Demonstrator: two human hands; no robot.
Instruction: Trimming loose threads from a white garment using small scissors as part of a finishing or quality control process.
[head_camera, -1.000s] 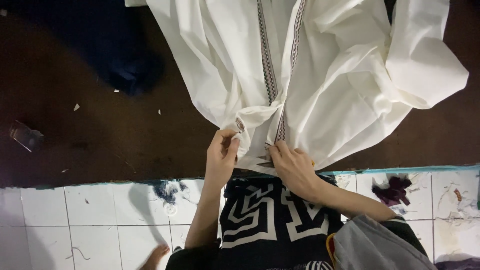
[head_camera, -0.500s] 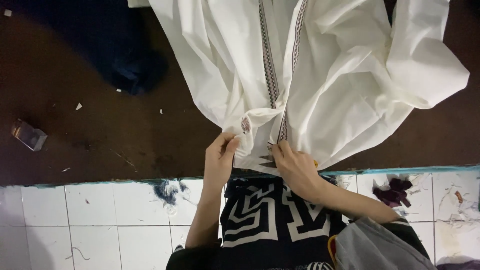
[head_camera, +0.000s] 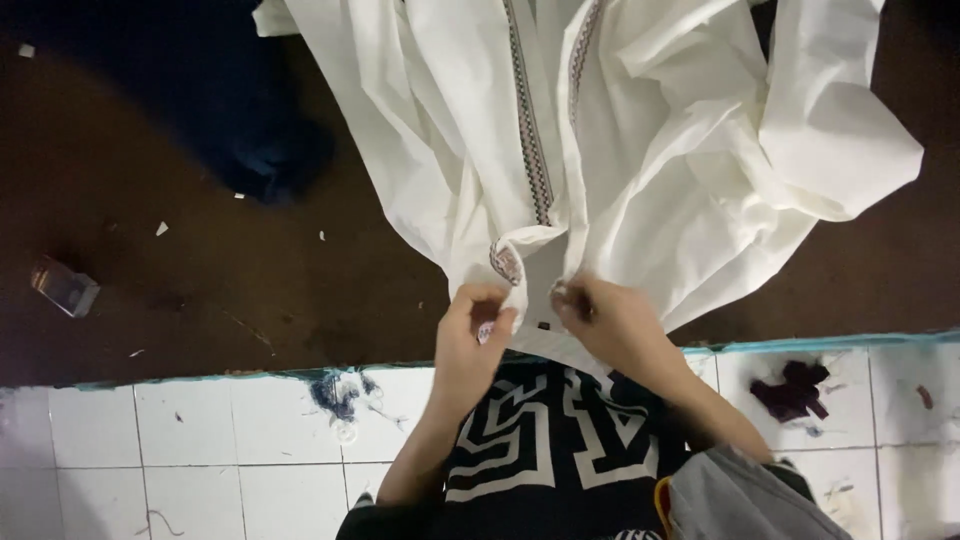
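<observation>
A white garment with two dark embroidered trim bands lies spread on a dark brown surface. My left hand pinches the garment's near edge beside the left trim band, where the cloth curls over. My right hand grips the edge by the right band, a small gap of cloth between the two hands. Both hands hold the fabric just above the surface's front edge. Below them I see my dark top with white block shapes.
A dark blue cloth lies at the back left. A small box sits at the far left, with scraps of lint about. White tiles with dark fabric scraps run below the teal-edged front rim.
My two hands have moved slightly apart along the garment's near edge, opening the cloth between the two trim bands. The garment's curled corner has lifted.
</observation>
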